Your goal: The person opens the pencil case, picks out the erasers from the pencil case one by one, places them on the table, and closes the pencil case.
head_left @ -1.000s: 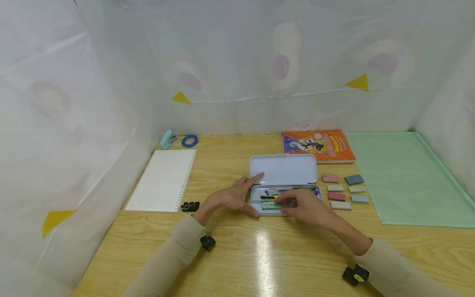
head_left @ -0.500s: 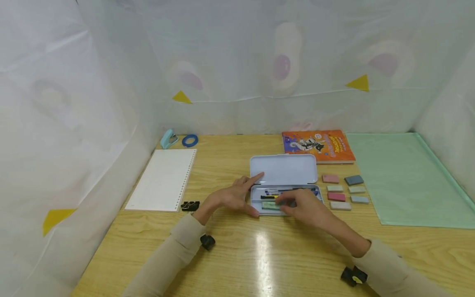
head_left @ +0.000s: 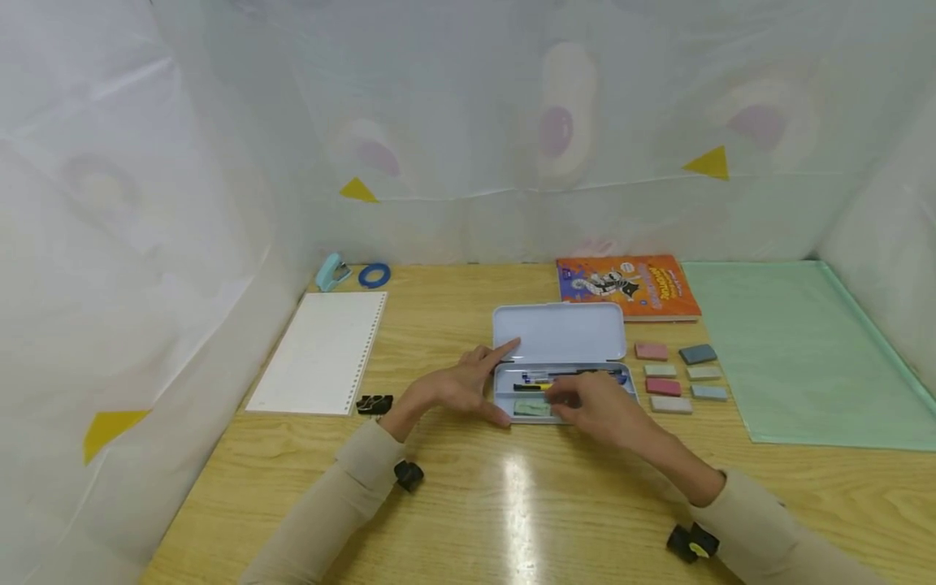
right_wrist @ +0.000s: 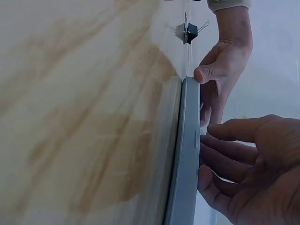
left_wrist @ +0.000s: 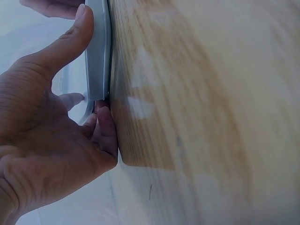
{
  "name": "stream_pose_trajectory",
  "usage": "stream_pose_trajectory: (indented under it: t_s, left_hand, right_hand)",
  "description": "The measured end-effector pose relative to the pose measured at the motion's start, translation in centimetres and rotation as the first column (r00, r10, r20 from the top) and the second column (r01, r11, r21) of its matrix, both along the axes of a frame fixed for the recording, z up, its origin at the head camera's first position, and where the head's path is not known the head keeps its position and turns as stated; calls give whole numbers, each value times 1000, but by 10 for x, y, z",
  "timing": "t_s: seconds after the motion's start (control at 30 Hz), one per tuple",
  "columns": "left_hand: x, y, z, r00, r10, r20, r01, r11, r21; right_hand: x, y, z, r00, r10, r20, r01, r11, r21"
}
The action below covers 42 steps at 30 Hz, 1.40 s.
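Observation:
A pale blue pencil case lies with its lid up in front of me. My left hand steadies its left end: the thumb lies along the front edge, and the index finger touches the inside of the lid. My right hand reaches into the front compartment, thumb and fingertips at the right end of a green eraser. Pens and a black-and-yellow pen lie in the back part, partly covered by the right hand. In the right wrist view the case wall hides the right fingertips.
Several erasers in pink, grey and blue lie right of the case. Behind it is an orange book, with a green mat to the right. On the left are a paper sheet, binder clip, stapler and blue ring.
The green eraser has shifted slightly left and toward the front, and its visible face looks paler. My right hand has edged slightly with it; the left hand stays put.

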<state>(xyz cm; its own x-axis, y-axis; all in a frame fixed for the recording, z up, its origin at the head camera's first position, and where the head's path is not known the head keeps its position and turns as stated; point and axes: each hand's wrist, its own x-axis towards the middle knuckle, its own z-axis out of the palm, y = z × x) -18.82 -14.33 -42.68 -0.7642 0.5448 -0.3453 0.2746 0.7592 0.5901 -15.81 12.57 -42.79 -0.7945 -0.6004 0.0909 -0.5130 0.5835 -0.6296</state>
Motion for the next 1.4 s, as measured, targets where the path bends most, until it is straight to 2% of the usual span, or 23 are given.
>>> stream_pose_trajectory:
  t_s: [0.13,0.33,0.57,0.83,0.93,1.07,1.13,1.3,1.4]
  left_hand:
    - [0,-1,0,1000,4,1,-4,1000,1]
    - [0,-1,0,1000,4,4,-4,1000,3]
    - [0,0,1,1000,5,9,-5,1000,3]
    - [-1,0,1,1000,5,6,-5,1000,-8]
    - [-1,0,1,1000,7,6,-7,1000,-12]
    - [0,-1,1,1000,10,8,-10,1000,-10]
    - [0,-1,1,1000,11,8,-11,1000,-7]
    - [0,-1,1,1000,8,8,-8,1000,-6]
    - [0,-1,1,1000,8,9,-8,1000,-9]
  right_hand:
    - [0,-4,-2,1000,1,-18,-1,1000,3]
    - [2,-12,-4,999,-46,-25,46,999,-15]
    - [1,-6,2,996,-66,57,70,996,-61]
    - [-5,29,6,975,-92,202,132,972,-193]
    - [-8,45,5,956,-78,284,155,953,-262]
    - [-10,66,4,933,-46,357,185,912,-367]
    - [-9,77,5,923,-48,382,208,898,-389]
    - [-5,105,8,898,-69,434,257,884,-391]
    - [-4,121,7,899,-107,425,288,875,-389]
